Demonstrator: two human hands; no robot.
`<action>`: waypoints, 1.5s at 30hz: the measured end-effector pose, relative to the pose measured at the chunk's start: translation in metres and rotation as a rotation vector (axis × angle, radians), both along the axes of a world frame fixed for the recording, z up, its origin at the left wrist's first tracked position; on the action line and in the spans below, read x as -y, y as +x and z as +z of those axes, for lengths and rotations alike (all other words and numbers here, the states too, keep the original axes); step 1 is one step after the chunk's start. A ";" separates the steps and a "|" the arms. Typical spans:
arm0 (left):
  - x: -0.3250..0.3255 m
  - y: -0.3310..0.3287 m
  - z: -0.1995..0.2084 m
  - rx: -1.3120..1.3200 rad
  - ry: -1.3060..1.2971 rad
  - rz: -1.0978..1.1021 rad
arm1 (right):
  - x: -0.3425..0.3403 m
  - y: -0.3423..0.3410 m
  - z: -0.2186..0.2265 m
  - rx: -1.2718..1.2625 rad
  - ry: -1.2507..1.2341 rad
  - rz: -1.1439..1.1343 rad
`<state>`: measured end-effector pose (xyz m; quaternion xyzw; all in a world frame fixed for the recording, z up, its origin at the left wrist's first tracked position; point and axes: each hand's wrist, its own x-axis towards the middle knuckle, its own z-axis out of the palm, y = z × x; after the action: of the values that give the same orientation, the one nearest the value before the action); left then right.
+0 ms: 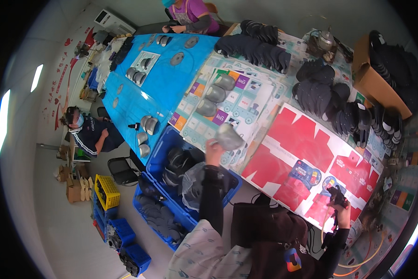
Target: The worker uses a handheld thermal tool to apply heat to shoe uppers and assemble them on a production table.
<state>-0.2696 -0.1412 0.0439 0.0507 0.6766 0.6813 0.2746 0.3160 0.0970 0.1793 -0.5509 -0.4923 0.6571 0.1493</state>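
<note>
My left hand (213,152) is closed on the edge of a grey, rounded cup-shaped piece (230,138), held above the printed sheets. The piece is slightly blurred. Beyond it, a short row of similar grey cup-shaped pieces (215,94) lies on those sheets. At the right, my right hand (342,213) is wrapped round a black hand tool (337,197) over the red-and-white printed board (283,162). A pale yellow hose (324,218) runs down near that hand. What kind of tool it is, I cannot make out.
Blue bins (158,160) with dark pieces stand left of my left arm. Stacks of black curved pads (311,97) line the table's far right, beside a cardboard box (378,76). One person (95,132) sits at the left of the blue-covered table (171,83), another (197,16) at its far end.
</note>
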 end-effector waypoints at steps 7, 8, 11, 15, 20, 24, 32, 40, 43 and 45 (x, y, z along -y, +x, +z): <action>0.057 -0.186 -0.039 0.100 0.026 0.408 | 0.007 -0.046 0.013 0.041 0.016 0.025; 0.054 -0.196 -0.045 0.119 -0.007 0.429 | 0.009 -0.053 0.020 0.051 0.016 0.012; 0.046 -0.219 -0.060 0.148 -0.085 0.427 | 0.007 -0.054 0.025 0.047 -0.100 0.049; 0.052 -0.247 -0.072 0.155 -0.093 0.381 | 0.011 -0.068 0.031 0.003 -0.126 0.037; 0.045 -0.240 -0.062 0.372 -0.082 0.270 | 0.017 -0.073 0.036 0.027 -0.098 0.003; -0.001 -0.206 -0.037 0.275 -0.352 0.471 | 0.022 -0.063 0.040 0.024 -0.034 -0.071; -0.236 0.080 0.009 -0.212 -0.215 -0.498 | 0.010 -0.050 0.039 0.136 -0.034 -0.068; -0.424 0.183 0.016 -0.445 -0.256 -0.803 | 0.044 0.005 0.061 0.028 -0.063 -0.228; -0.412 0.240 0.001 -0.670 -0.242 -0.839 | 0.066 0.038 0.048 0.065 -0.085 -0.344; -0.415 0.251 -0.005 -0.715 -0.247 -0.801 | 0.071 0.051 0.046 0.057 -0.087 -0.366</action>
<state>-0.0187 0.2738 0.0389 0.5001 0.7305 0.3791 0.2694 0.3672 0.0262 0.2251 -0.6557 -0.3588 0.6238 0.2283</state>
